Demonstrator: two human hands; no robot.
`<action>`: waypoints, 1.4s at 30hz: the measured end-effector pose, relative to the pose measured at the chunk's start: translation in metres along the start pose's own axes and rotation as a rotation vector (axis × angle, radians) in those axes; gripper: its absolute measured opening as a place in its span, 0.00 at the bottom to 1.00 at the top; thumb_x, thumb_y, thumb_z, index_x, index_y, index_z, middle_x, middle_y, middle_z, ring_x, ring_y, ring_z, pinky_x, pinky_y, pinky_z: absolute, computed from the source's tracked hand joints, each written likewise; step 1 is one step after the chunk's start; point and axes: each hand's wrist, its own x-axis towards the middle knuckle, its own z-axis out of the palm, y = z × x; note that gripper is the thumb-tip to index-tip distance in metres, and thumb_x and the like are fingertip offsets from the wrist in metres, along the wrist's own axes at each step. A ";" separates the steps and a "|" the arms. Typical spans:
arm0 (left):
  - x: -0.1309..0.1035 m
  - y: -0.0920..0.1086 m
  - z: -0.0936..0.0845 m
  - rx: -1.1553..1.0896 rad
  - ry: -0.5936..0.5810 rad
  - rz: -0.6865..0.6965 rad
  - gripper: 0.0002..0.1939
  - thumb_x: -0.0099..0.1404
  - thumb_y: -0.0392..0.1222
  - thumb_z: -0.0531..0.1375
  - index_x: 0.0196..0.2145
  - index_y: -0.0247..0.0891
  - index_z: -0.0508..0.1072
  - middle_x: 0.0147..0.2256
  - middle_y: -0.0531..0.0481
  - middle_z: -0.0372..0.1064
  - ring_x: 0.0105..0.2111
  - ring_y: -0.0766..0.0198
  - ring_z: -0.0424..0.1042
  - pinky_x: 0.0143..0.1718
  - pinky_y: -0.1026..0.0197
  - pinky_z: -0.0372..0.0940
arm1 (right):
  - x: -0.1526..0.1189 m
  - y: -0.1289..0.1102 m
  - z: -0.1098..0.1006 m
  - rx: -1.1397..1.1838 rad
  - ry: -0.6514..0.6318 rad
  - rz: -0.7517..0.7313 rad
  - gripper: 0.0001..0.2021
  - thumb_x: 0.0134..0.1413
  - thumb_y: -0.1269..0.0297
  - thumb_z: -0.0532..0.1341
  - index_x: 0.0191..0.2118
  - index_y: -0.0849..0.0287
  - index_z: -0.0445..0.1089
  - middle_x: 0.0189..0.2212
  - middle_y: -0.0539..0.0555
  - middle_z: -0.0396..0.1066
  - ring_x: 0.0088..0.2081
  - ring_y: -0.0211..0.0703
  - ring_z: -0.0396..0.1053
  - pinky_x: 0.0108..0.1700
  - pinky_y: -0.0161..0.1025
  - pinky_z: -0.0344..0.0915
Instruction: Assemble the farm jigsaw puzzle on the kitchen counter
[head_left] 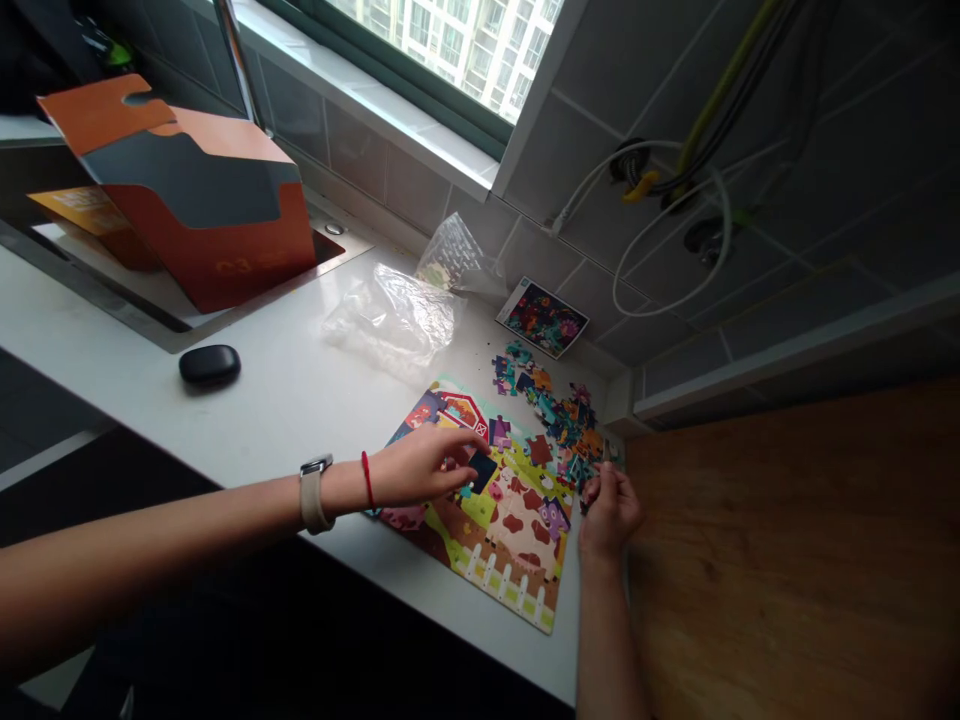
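One white counter [296,415] bears one farm board [480,515], one card [543,317].

A long, smooth white bench [289,430] runs along a wall of large rectangular grey tiles with pale grout lines [360,155], and a rectangular sink with a flat metal rim [178,338] is set into its left part. Above, a window with a dark green frame [420,70] and a glossy white sill [315,60] looks out on a pale, many-windowed high-rise building [469,40], its daylight brightening the bench. Towards the right the tiles dim around looped yellow, black and white cables [726,235], above a brown wood-grained flat surface [787,560].
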 end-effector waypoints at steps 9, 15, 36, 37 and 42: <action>-0.061 0.014 0.046 -0.008 -0.163 -0.050 0.17 0.69 0.40 0.60 0.54 0.48 0.76 0.40 0.52 0.80 0.35 0.63 0.77 0.38 0.64 0.67 | -0.025 -0.022 -0.009 -0.321 -0.246 -0.202 0.21 0.62 0.44 0.64 0.35 0.59 0.79 0.29 0.54 0.75 0.32 0.46 0.72 0.36 0.41 0.70; -0.075 0.007 0.060 0.013 -0.158 -0.031 0.16 0.68 0.38 0.59 0.53 0.48 0.75 0.40 0.51 0.80 0.39 0.60 0.78 0.43 0.61 0.69 | -0.043 -0.018 -0.035 -0.733 -0.431 -0.488 0.19 0.66 0.53 0.62 0.57 0.53 0.78 0.61 0.63 0.70 0.62 0.61 0.67 0.64 0.60 0.65; -0.146 -0.022 0.066 0.085 -0.034 0.233 0.16 0.70 0.34 0.62 0.53 0.48 0.74 0.40 0.52 0.81 0.36 0.66 0.81 0.42 0.71 0.74 | -0.005 -0.005 -0.043 -1.083 -0.452 -0.411 0.24 0.72 0.58 0.54 0.68 0.59 0.68 0.71 0.65 0.60 0.71 0.65 0.59 0.68 0.64 0.62; -0.146 -0.023 0.064 0.089 -0.022 0.237 0.16 0.70 0.34 0.62 0.53 0.47 0.75 0.40 0.53 0.81 0.35 0.66 0.81 0.41 0.72 0.74 | -0.007 -0.010 -0.035 -1.034 -0.502 -0.462 0.24 0.72 0.58 0.55 0.67 0.58 0.69 0.70 0.64 0.61 0.71 0.62 0.59 0.69 0.62 0.61; -0.145 -0.022 0.061 0.113 0.009 0.273 0.18 0.70 0.34 0.62 0.56 0.48 0.73 0.40 0.52 0.81 0.36 0.66 0.81 0.42 0.72 0.74 | -0.016 -0.024 0.000 -0.923 -0.752 -0.515 0.20 0.70 0.60 0.59 0.62 0.57 0.75 0.70 0.62 0.63 0.71 0.59 0.60 0.71 0.60 0.59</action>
